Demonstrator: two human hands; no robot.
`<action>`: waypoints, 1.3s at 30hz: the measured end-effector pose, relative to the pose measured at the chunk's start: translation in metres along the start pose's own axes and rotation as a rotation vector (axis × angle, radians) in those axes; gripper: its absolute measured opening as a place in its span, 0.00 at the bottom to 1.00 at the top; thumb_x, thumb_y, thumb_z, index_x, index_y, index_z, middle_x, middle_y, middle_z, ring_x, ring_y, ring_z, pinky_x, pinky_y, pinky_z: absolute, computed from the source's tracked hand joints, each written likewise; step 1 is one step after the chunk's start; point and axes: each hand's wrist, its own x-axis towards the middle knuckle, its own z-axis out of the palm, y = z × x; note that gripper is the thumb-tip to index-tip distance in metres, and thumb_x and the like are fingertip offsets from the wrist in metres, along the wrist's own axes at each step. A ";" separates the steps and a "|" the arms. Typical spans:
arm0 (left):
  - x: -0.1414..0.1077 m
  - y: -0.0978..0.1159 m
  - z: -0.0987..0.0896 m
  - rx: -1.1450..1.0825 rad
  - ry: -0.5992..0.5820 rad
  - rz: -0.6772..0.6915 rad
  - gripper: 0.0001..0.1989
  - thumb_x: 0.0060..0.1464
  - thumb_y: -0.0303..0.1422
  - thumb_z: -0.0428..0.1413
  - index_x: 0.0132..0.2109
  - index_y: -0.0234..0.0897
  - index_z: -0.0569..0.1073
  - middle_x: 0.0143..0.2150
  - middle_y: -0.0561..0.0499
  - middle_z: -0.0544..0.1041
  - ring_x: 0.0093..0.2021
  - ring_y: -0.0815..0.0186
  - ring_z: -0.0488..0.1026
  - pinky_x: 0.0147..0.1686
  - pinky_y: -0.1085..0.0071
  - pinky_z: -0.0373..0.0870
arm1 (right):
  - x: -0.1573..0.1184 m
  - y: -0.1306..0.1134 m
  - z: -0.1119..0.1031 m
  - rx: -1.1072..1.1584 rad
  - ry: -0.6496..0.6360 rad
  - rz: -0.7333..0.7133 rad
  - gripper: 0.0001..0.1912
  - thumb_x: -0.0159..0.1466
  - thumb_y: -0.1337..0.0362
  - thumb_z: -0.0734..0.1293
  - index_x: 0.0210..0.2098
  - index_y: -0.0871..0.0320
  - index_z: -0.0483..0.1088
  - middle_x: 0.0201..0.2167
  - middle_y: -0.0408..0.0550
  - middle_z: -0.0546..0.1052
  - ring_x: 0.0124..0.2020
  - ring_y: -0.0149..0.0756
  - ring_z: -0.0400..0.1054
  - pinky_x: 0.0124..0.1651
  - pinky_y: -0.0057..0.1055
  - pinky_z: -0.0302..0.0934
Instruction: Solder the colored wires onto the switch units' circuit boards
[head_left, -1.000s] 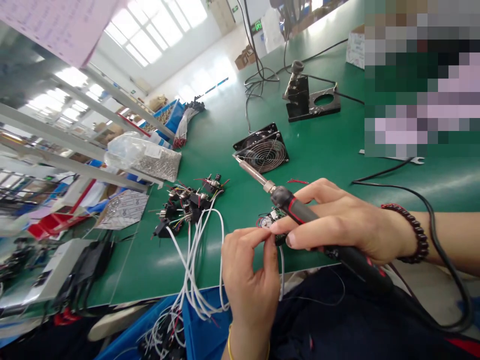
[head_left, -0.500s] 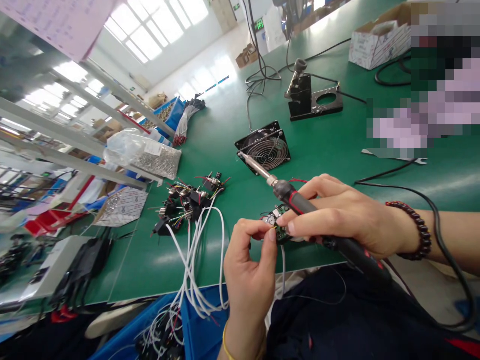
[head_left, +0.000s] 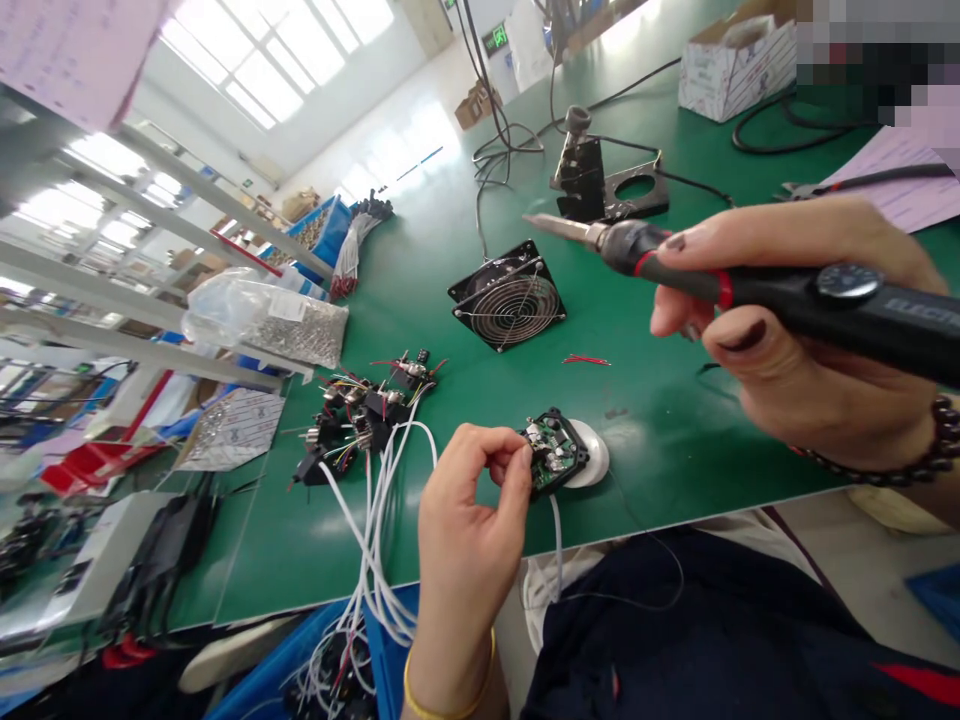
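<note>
1. Left hand point(head_left: 469, 525): narrow grip, thumb and fingertips pinching the edge of a small green circuit board in a square black housing point(head_left: 555, 455).
2. Board position: low on the green laminate desk point(head_left: 675, 440), near its front edge, touching a round white disc point(head_left: 592, 455). A thin white wire point(head_left: 556, 540) runs down from beneath the board, over the desk edge.
3. Right hand point(head_left: 795, 345): closed grip around a black-and-red soldering iron point(head_left: 780, 280), held well above the board, its metal tip pointing left, clear of the desk.
4. Beside the board: a short red wire snippet point(head_left: 586, 360) and a square black fan with a wire guard point(head_left: 508, 298).
5. Left of the left hand: a cluster of black switches with coloured wires point(head_left: 360, 425), with white cables point(head_left: 371, 550) trailing into a blue plastic crate point(head_left: 390, 650).
</note>
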 end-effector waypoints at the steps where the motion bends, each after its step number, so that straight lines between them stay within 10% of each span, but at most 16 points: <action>1: 0.001 0.001 -0.001 0.012 -0.005 0.014 0.09 0.69 0.23 0.60 0.40 0.42 0.78 0.33 0.58 0.75 0.33 0.70 0.74 0.36 0.75 0.70 | 0.001 0.001 -0.001 -0.013 -0.016 -0.036 0.16 0.73 0.56 0.77 0.59 0.46 0.85 0.53 0.45 0.89 0.47 0.45 0.85 0.58 0.43 0.79; 17: 0.005 0.006 -0.004 0.104 -0.036 0.049 0.10 0.69 0.22 0.60 0.40 0.42 0.78 0.33 0.58 0.76 0.33 0.71 0.74 0.37 0.77 0.70 | 0.009 -0.029 -0.006 0.209 0.156 0.321 0.15 0.72 0.52 0.78 0.32 0.53 0.84 0.31 0.46 0.85 0.29 0.39 0.74 0.29 0.44 0.62; 39: -0.004 0.006 -0.001 0.119 -0.048 -0.033 0.09 0.74 0.27 0.56 0.44 0.45 0.77 0.45 0.53 0.85 0.46 0.64 0.83 0.45 0.70 0.77 | 0.011 -0.036 0.000 0.179 0.022 0.396 0.21 0.77 0.48 0.73 0.30 0.51 0.77 0.24 0.40 0.76 0.26 0.34 0.74 0.28 0.38 0.66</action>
